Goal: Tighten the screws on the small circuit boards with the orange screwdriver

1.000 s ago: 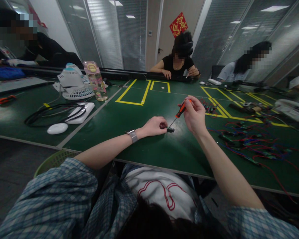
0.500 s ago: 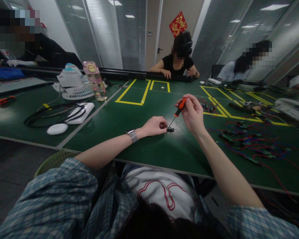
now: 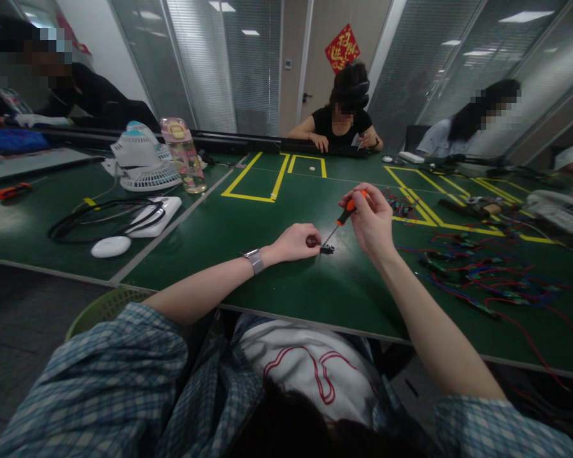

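My left hand (image 3: 297, 242) rests on the green table (image 3: 286, 280), fingers curled and pinching a small black part (image 3: 326, 249) against the surface. My right hand (image 3: 371, 219) is closed round the orange-and-black handle of a small screwdriver (image 3: 340, 222). The screwdriver slants down to the left and its tip meets the black part. A metal watch band sits on my left wrist (image 3: 254, 260).
A heap of red, blue and black wired parts (image 3: 477, 270) lies to the right. At the left stand a white fan (image 3: 141, 162), a pink-capped bottle (image 3: 184, 156), a white box with black cable (image 3: 138, 216) and a white puck (image 3: 111, 247). Three people sit around the table.
The screwdriver handle tipped slightly left half a second ago and has come back right in my right fingers. My left hand and the black part have stayed put.
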Demonstrator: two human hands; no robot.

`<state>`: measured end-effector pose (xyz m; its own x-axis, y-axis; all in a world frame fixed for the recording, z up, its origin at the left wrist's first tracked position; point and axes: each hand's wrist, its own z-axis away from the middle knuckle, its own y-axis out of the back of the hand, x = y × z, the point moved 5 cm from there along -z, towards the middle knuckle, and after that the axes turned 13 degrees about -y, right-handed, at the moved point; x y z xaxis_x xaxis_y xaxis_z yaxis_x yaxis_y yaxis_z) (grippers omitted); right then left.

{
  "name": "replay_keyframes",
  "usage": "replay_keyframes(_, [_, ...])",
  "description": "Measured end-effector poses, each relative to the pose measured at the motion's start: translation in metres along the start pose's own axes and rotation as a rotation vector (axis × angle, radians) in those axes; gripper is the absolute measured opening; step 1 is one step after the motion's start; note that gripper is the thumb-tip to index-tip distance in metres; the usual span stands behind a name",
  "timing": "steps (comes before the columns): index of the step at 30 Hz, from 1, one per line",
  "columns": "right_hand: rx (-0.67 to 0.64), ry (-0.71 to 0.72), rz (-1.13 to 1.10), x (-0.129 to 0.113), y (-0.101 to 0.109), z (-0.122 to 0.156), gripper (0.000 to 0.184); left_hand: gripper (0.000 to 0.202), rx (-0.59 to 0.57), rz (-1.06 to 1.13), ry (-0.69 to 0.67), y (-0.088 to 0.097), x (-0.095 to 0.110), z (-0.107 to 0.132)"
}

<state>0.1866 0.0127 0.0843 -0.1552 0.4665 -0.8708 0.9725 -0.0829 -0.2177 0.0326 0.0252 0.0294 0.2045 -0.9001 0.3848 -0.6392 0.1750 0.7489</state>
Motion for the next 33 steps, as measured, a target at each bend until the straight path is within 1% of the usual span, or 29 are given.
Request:
replay_keyframes(5, [-0.041, 0.029, 0.047, -0.0037, -0.0007, 0.0010, 0.019, 0.005, 0.007, 0.004, 0.000, 0.0001, -0.0008, 0.0002])
replay_keyframes(12, [-0.096, 0.051, 0.073, -0.0064, -0.0031, 0.0032, 0.020, 0.005, 0.021, 0.013, 0.002, -0.0008, -0.0020, 0.0004])
replay_keyframes(17, [-0.045, 0.120, 0.186, -0.0071, -0.0025, 0.0056, 0.021, 0.005, 0.016, 0.005, 0.001, -0.0010, -0.0020, -0.0002])
replay_keyframes(19, [-0.010, 0.151, 0.227, -0.0074, -0.0011, 0.0055, 0.018, 0.005, 0.013, 0.000, 0.003, -0.0010, -0.0022, -0.0002])
replay_keyframes(22, [0.033, 0.192, 0.228, -0.0078, 0.0019, 0.0042, 0.014, 0.005, 0.002, -0.004, 0.007, -0.0014, -0.0023, -0.0001])
replay_keyframes(25, [0.036, 0.174, 0.197, -0.0057, 0.0038, 0.0025, 0.011, 0.005, -0.001, -0.006, 0.009, -0.0016, -0.0025, 0.0001])
replay_keyframes(28, [0.014, 0.131, 0.184, -0.0040, 0.0031, 0.0025, 0.012, 0.007, 0.003, 0.001, 0.011, -0.0016, -0.0030, 0.0003])
replay_keyframes(33, [-0.037, 0.098, 0.149, -0.0073, -0.0009, 0.0058, 0.022, 0.005, 0.010, 0.006, 0.002, -0.0012, -0.0022, 0.0002])
